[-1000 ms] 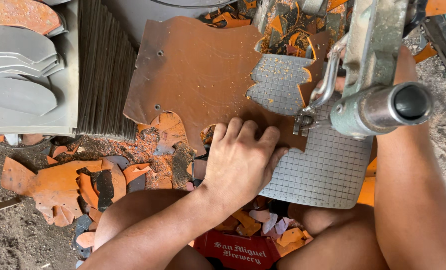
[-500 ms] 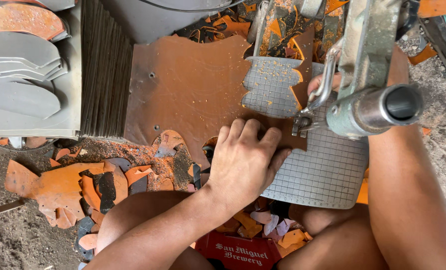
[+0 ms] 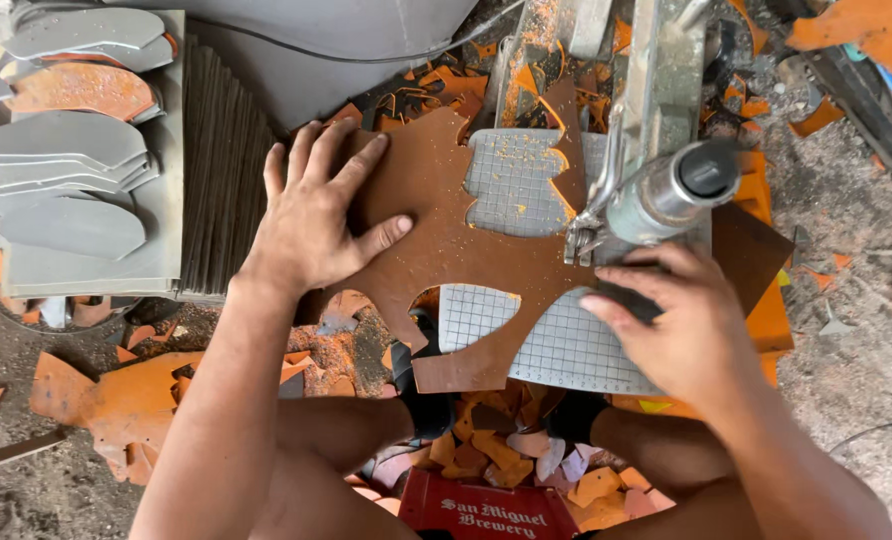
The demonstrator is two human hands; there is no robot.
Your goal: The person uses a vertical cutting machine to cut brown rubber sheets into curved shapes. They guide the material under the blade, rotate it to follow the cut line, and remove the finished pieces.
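Note:
My left hand (image 3: 311, 220) lies flat with spread fingers on the upper left part of a brown sheet (image 3: 446, 250) that has sole-shaped holes cut out of it. The sheet rests on a grey gridded cutting mat (image 3: 566, 350). My right hand (image 3: 681, 325) is at the sheet's right edge, its fingers curled around a small dark block (image 3: 631, 300) on the mat. Just above that hand hangs the press's metal lever with a thick cylindrical handle (image 3: 671, 190).
Grey cut sole shapes (image 3: 66, 220) are piled at the left beside a stack of grey sheets on edge (image 3: 221, 170). Orange and brown offcuts (image 3: 116, 400) litter the dirt floor. A red crate (image 3: 486, 510) sits between my legs.
My left hand moved from the sheet's lower middle to its upper left, and the sheet shifted. My right hand came down from behind the lever onto the dark block.

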